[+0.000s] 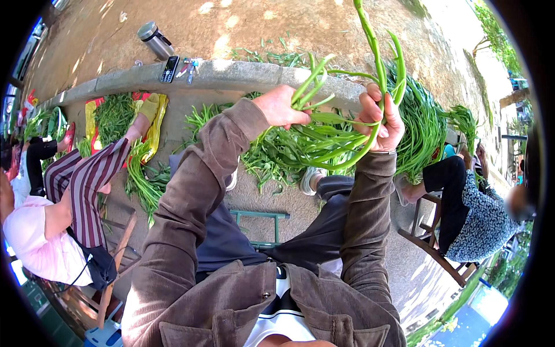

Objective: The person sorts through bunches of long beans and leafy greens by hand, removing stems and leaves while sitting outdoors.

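Observation:
My left hand [282, 107] is closed around a small bunch of green stems, their cut ends pointing up and right. Between the fingertips of my right hand [380, 119] are a few long green stems [376, 47] of a leafy vegetable; one bends down in a curve below the hand. Beneath both hands a heap of leafy greens [282, 152] lies on the ground against the stone kerb. Just right of my right hand lies a large pile of long-stemmed greens [418, 126].
On the stone kerb [243, 76] lie a keypad phone [170, 69] and keys [190, 71]; a steel flask [156, 41] stands by it. Seated people are at left [47, 234] and right [481, 221]. More greens [115, 115] lie on a yellow and red sack [160, 126].

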Available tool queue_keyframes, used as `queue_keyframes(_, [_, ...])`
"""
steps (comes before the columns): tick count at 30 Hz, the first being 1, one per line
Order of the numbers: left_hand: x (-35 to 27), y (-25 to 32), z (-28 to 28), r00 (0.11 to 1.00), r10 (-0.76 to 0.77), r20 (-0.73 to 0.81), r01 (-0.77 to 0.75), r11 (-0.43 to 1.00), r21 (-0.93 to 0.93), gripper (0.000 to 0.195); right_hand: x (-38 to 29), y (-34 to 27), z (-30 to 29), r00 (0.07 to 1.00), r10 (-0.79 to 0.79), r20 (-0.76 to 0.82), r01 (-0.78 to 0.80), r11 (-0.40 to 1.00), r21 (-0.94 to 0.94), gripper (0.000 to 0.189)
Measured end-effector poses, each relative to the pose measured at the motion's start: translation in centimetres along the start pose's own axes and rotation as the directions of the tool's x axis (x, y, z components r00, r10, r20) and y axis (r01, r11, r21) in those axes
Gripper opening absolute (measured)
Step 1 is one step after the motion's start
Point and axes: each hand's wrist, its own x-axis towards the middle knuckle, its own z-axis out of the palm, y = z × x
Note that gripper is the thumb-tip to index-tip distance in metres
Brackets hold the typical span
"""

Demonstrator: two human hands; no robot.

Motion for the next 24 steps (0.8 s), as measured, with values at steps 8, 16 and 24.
queue_keyframes(8, [-1.4, 0.2, -3.0, 0.984, 0.083, -0.157, -0.104, 0.985, -0.135, 0.016, -0.6, -1.5, -0.7, 0.991, -0.110, -0.074, 0.106, 0.993, -0.052, 0.017])
queue_keyframes(16, [-1.7, 0.2, -4.0, 0.897, 0.078, -0.435, -0.246, 0.906, -0.345, 0.027, 0.0, -0.6, -0.6, 0.925, -0.234, -0.300, 0.082, 0.893, -0.442, 0.023])
queue_keyframes(24, [-1.7, -0.2, -6.1, 0.934, -0.044, -0.355, -0.235, 0.672, -0.702, 0.032, 1.2, 2.0, -1.0, 0.807, -0.358, -0.469, -0.196, 0.587, -0.785, 0.021])
